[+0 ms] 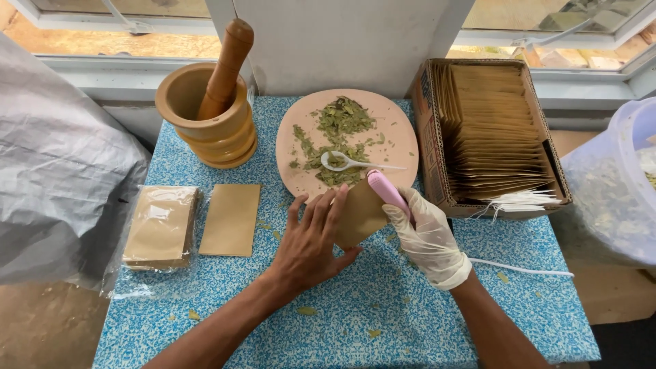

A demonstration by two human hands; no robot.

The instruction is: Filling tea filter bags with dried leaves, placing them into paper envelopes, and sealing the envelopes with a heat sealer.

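Observation:
My bare left hand (311,242) holds a small brown paper pouch (360,213) against the blue speckled table (383,307). My right hand (430,240), in a white glove, grips a pink handheld tool (386,189) with a white cord (519,266) and presses it on the pouch's right edge. Just beyond them sits a pink plate (396,126) with crushed green dried leaves (338,133) and a white plastic spoon (352,162) lying on them.
A wooden mortar (208,119) with a pestle (225,68) stands at the back left. A flat brown pouch (230,220) and a clear-wrapped stack of pouches (160,227) lie left. A cardboard box of brown pouches (492,133) is right, a clear plastic tub (625,184) beyond it.

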